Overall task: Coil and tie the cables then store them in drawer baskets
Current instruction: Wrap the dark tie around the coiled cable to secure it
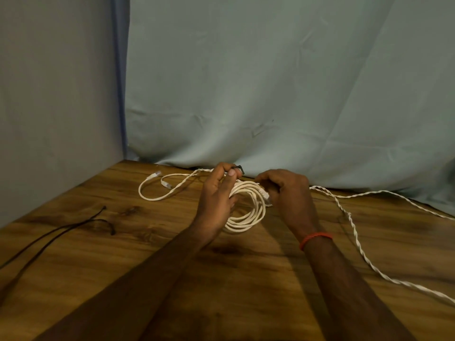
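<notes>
A coiled white network cable (246,210) sits at table centre, gripped by the left hand (216,200) at its 9 o'clock, which pinches a dark tie (240,168); the right hand (285,190) clamps its 3 o'clock. If either grip loosens, the loops would likely spring apart

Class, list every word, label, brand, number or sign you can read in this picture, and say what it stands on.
None: no readable text anywhere.
The white cable coil, the twisted white cable, the black cable, the wooden table and the cloth backdrop show no print.
</notes>
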Demonstrator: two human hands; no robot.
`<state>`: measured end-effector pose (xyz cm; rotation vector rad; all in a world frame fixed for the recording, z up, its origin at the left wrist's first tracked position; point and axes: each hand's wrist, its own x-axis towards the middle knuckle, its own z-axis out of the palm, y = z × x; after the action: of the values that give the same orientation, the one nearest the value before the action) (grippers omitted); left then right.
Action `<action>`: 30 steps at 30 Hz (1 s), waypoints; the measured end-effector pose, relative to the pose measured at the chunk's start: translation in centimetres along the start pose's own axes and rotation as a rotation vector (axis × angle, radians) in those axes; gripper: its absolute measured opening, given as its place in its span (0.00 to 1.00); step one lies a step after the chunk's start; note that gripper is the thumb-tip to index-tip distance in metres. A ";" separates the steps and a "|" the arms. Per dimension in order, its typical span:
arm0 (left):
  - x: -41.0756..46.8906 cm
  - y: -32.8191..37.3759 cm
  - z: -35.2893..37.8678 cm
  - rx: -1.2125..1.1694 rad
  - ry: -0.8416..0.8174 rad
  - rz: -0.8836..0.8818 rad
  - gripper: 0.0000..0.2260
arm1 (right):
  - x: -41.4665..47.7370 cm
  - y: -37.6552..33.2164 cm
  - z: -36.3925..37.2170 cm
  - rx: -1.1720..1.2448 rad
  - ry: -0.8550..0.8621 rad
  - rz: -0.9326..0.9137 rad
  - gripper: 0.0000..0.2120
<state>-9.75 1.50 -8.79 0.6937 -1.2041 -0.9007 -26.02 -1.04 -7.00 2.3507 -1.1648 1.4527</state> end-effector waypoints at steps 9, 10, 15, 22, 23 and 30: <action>0.8 -1.3 -0.6 0.141 0.025 0.068 0.08 | 0.4 0.1 -0.1 -0.009 -0.336 0.037 0.12; 0.9 -1.4 -0.6 0.159 0.038 0.079 0.08 | 0.4 0.2 0.0 -0.024 -0.355 0.045 0.11; 0.9 -1.6 -0.9 0.264 0.090 0.158 0.10 | 0.4 -0.2 -0.4 0.014 -0.436 0.094 0.18; 1.1 -1.9 -0.9 0.319 0.084 0.148 0.09 | 0.5 -0.3 -0.7 0.060 -0.476 0.121 0.17; 1.1 -1.9 -0.9 0.332 0.085 0.153 0.09 | 0.5 -0.2 -0.8 0.050 -0.472 0.125 0.18; 1.1 -1.8 -1.0 0.343 0.081 0.116 0.09 | 1.1 -0.4 -2.1 0.035 -0.233 0.146 0.10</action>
<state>-9.04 -0.32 -10.06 0.9147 -1.3263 -0.5684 -26.98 -0.32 -4.88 2.5618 -1.4044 1.2745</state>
